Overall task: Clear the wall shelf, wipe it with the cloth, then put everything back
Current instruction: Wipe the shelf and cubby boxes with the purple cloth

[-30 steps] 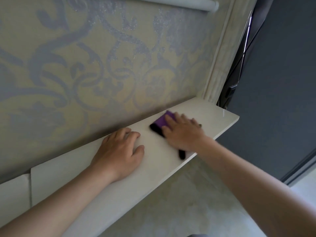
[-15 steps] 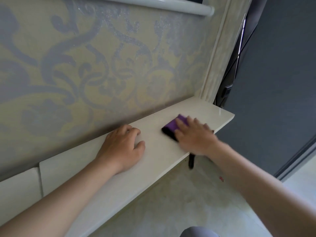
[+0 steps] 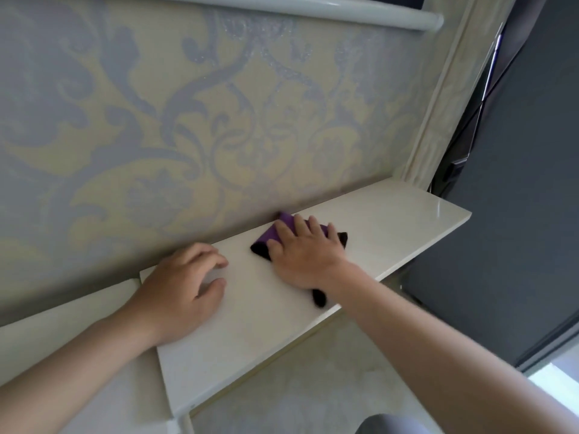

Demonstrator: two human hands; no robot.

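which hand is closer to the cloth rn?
Right. The right hand lies flat on top of the cloth, pressing it to the shelf. The left hand rests on the shelf beside it, not touching it.

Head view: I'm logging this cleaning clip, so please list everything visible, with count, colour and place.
Wall shelf: one, glossy cream, along the wall.
Cloth: one, purple with black edges, flat on the shelf under the right hand.
Wallpaper: cream with grey floral scrolls, behind the shelf.
Rail: one, white, top of the wall.
Panel: dark grey, right of the shelf.
Left hand: one, resting palm-down on the shelf.
Right hand: one, pressing flat on the cloth.
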